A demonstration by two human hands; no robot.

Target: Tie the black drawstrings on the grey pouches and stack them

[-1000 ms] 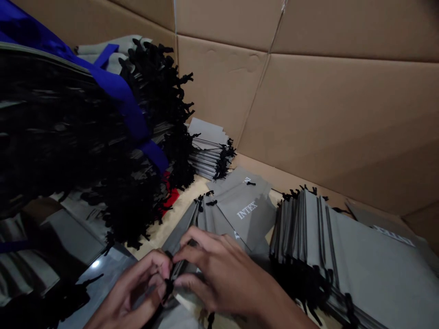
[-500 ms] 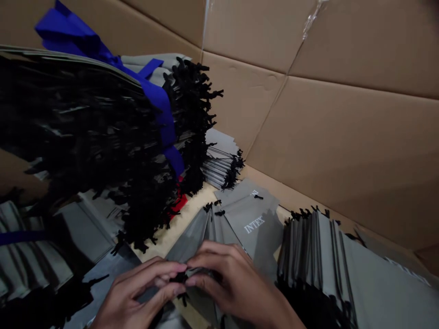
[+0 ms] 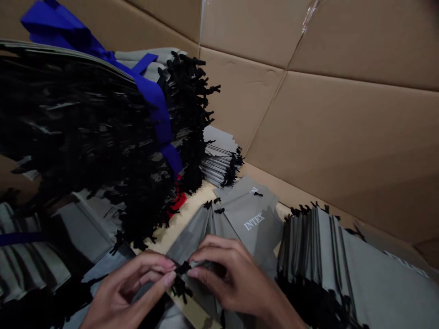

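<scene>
My left hand [image 3: 133,288] and my right hand [image 3: 228,278] meet at the bottom middle, both pinched on the black drawstring knot [image 3: 181,274] of a grey pouch [image 3: 202,237]. That pouch tops a fanned bunch of grey pouches, one printed INTEX [image 3: 254,222]. My right hand's fingers also press the pouch edge.
A tall bundle of grey pouches with black cords [image 3: 85,137], tied by a blue strap [image 3: 154,100], rises at the left. A leaning row of grey pouches [image 3: 329,265] stands at the right. A small stack [image 3: 219,160] sits by the cardboard wall [image 3: 325,114].
The view shifted up slightly after an earlier pan. My fingers have drawn a little apart, exposing the black knot between them. The pouches stay where they were.
</scene>
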